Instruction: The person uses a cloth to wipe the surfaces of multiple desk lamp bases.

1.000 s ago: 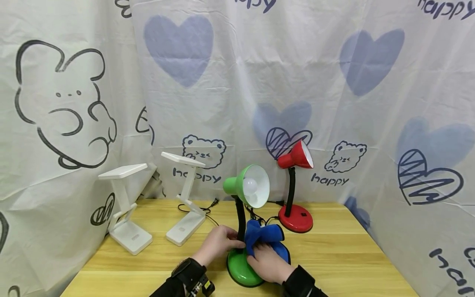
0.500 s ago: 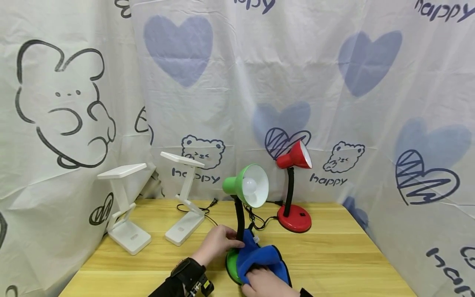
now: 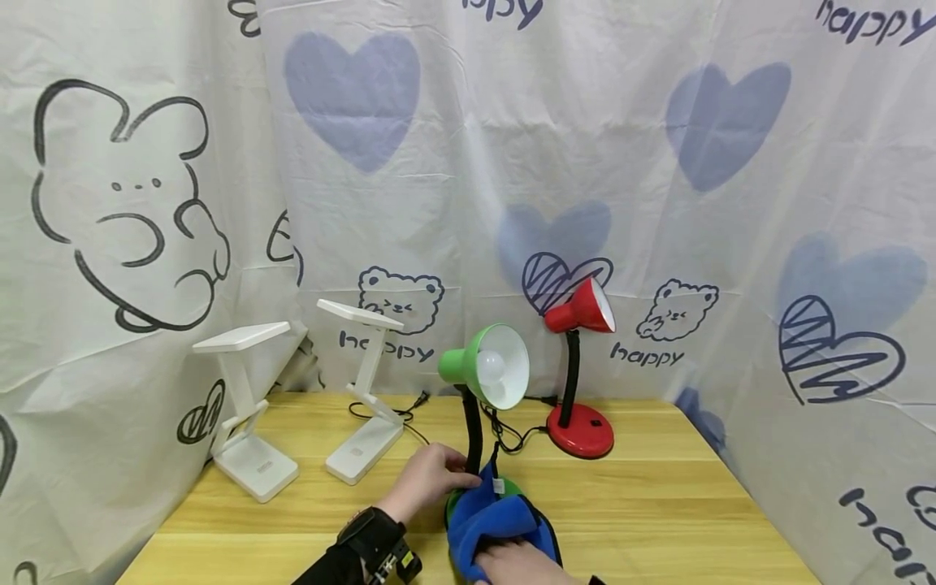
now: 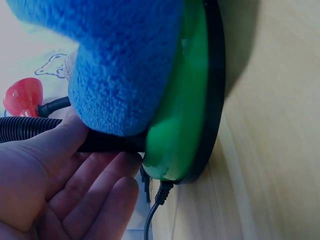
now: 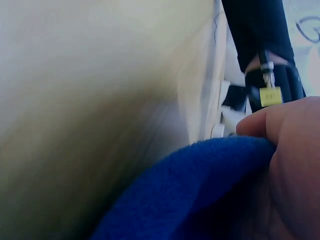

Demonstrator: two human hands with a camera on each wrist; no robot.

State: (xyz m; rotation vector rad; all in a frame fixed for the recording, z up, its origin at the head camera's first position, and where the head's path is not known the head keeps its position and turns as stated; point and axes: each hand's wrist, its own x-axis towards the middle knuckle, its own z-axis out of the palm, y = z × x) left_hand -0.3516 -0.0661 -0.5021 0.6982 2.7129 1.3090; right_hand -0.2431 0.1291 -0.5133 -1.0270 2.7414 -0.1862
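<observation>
The green desk lamp (image 3: 455,366) stands upright near the front of the table, its white bulb facing right. My left hand (image 3: 426,481) grips the lamp's black flexible neck (image 3: 473,431) just above the base, with the thumb on one side and fingers on the other in the left wrist view. A blue cloth (image 3: 486,517) with dark edging lies folded over much of the round green base (image 4: 187,100). My right hand (image 3: 525,564) holds the cloth against the front of the base; its fingertips are hidden in the folds. In the right wrist view the thumb lies along the cloth's edge.
A red desk lamp (image 3: 581,431) stands behind on the right. Two white folding lamps, one far left (image 3: 256,467) and one nearer (image 3: 366,449), stand on the left. Black cords (image 3: 512,439) trail on the wooden table (image 3: 658,520). A printed curtain (image 3: 453,203) hangs behind.
My right hand has drawn the blue cloth from the right side of the lamp base toward the front and left. The cloth now covers more of the base's front. The left hand stays on the neck.
</observation>
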